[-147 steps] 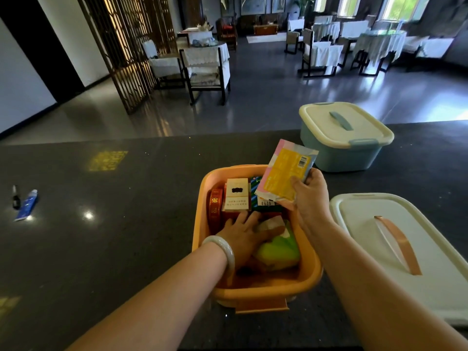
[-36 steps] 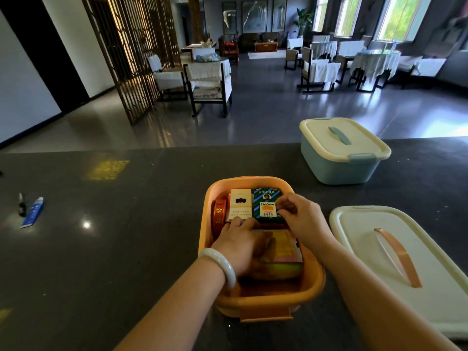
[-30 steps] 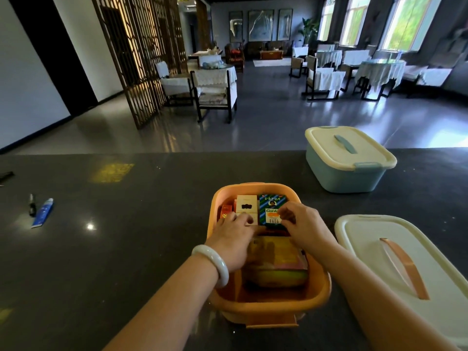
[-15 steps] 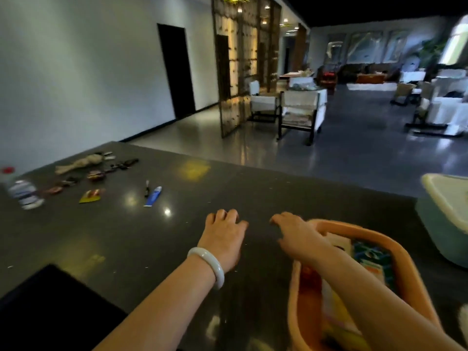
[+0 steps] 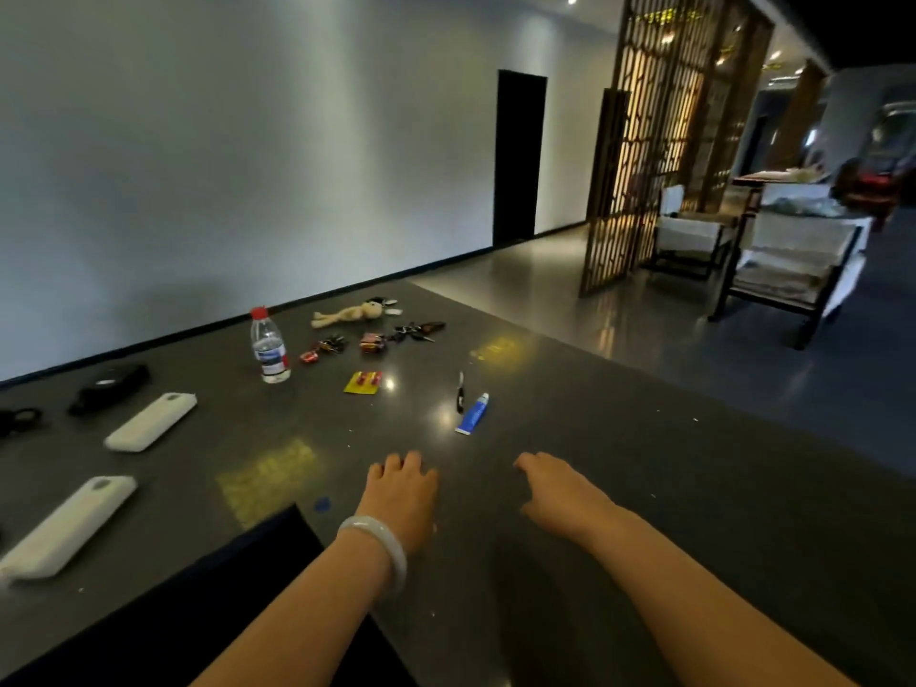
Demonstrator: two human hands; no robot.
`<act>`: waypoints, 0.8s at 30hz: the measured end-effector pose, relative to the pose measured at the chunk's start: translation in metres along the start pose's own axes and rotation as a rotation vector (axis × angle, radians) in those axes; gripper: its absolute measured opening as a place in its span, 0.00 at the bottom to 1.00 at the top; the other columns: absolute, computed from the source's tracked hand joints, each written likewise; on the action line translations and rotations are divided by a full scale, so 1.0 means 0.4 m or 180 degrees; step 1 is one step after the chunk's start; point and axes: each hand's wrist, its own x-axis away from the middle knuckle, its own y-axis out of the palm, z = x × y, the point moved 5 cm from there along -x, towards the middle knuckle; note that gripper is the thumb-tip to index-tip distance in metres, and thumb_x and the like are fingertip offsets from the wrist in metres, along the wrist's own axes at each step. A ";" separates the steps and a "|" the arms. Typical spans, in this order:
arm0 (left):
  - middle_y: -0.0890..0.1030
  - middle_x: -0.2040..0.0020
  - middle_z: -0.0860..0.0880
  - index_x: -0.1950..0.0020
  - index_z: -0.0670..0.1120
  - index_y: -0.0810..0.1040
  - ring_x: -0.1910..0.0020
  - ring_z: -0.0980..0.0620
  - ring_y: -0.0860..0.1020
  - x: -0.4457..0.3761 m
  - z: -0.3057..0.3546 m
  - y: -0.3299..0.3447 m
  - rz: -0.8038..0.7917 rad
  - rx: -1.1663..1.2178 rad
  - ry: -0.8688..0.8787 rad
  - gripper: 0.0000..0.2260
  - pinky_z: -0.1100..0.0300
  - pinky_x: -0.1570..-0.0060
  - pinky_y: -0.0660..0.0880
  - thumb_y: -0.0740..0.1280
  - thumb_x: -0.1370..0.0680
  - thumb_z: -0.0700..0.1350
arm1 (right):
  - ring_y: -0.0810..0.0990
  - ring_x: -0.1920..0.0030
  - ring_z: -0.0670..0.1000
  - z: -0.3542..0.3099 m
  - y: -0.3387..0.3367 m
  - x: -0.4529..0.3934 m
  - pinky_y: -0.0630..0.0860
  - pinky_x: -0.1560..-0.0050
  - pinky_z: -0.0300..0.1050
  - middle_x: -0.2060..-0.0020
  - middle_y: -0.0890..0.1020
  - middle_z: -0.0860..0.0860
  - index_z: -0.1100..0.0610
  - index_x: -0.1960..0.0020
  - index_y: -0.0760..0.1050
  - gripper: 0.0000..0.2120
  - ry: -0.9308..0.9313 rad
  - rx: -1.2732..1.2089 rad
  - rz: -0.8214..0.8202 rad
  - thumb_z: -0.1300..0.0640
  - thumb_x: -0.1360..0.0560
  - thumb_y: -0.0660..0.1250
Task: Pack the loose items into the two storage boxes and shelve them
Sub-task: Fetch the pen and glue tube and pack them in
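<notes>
- Out across the dark table [image 5: 644,488], the loose items lie toward its far and left edges; neither storage box is in view.
- Nearest your hands, a blue tube [image 5: 473,414] lies just beyond your fingertips, with a small dark pen-like thing [image 5: 460,391] just beside it.
- Further out sits a yellow card with red pieces [image 5: 363,382], and past that a cluster of keys and small red bits [image 5: 376,339].
- At the far edge a small plush toy [image 5: 349,312] lies on its side.
- A water bottle [image 5: 269,345] with a red cap stands upright to the left of the keys.
- Toward the left edge you have two white flat cases, one further out [image 5: 151,421] and one nearer [image 5: 67,525], plus a black pouch [image 5: 109,388] behind them.
- Your left hand [image 5: 402,493], with a pale bangle [image 5: 377,542] at the wrist, is palm down with relaxed fingers, holding nothing.
- Your right hand [image 5: 557,490] hovers over the table, fingers loosely spread, holding nothing.
- The two hands are apart, and neither touches an item.
</notes>
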 end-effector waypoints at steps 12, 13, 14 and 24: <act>0.65 0.31 0.46 0.27 0.49 0.66 0.31 0.43 0.64 -0.352 -0.366 0.120 -0.0266 0.0383 -0.0021 0.28 0.49 0.33 0.63 0.65 0.24 0.58 | 0.75 0.40 0.52 -0.130 0.057 -0.451 0.72 0.41 0.45 0.37 0.73 0.54 0.54 0.32 0.67 0.26 0.0591 -0.0483 -0.0088 0.51 0.26 0.70; 0.65 0.31 0.45 0.28 0.48 0.66 0.31 0.43 0.64 -0.380 -0.371 0.128 -0.0274 0.0411 0.0013 0.28 0.49 0.33 0.64 0.65 0.24 0.59 | 0.75 0.40 0.52 -0.118 0.061 -0.469 0.72 0.42 0.45 0.36 0.73 0.54 0.54 0.31 0.66 0.27 0.0729 -0.0603 -0.0028 0.50 0.26 0.70; 0.65 0.31 0.45 0.28 0.48 0.66 0.32 0.43 0.65 -0.408 -0.371 0.136 -0.0271 0.0434 0.0050 0.28 0.49 0.34 0.64 0.65 0.24 0.59 | 0.75 0.40 0.53 -0.105 0.066 -0.483 0.73 0.43 0.45 0.36 0.73 0.54 0.54 0.30 0.66 0.28 0.0874 -0.0723 0.0035 0.49 0.26 0.70; 0.63 0.29 0.44 0.25 0.50 0.60 0.31 0.42 0.65 -0.626 -0.249 0.196 -0.0291 0.0888 0.0421 0.29 0.48 0.34 0.66 0.63 0.22 0.58 | 0.74 0.52 0.47 0.023 0.111 -0.601 0.70 0.57 0.38 0.39 0.74 0.54 0.56 0.33 0.65 0.25 0.1582 -0.1042 0.0294 0.51 0.25 0.70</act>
